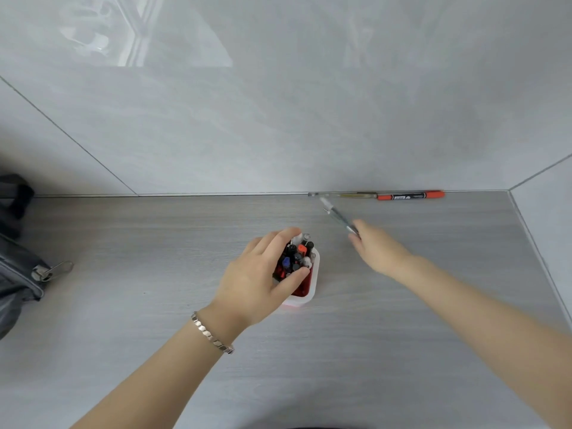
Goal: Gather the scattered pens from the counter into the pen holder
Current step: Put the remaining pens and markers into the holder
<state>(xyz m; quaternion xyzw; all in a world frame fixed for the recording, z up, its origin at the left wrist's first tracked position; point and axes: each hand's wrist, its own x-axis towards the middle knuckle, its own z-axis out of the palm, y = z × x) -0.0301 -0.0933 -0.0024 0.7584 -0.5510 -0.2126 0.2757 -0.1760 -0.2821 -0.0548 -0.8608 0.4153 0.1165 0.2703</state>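
Mid-frame, my left hand (pixel 263 274) gripped the pen holder (pixel 305 287) and its pens; my right hand (pixel 376 249) pinched a blurred pen (pixel 337 216) above the counter (pixel 154 236).

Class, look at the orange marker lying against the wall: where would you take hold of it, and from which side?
Grip the orange marker around its middle, coming from above and the counter side. It lies flat along the foot of the wall, so the far side is blocked. A clear pen lies end to end with it on the left, so avoid that end.
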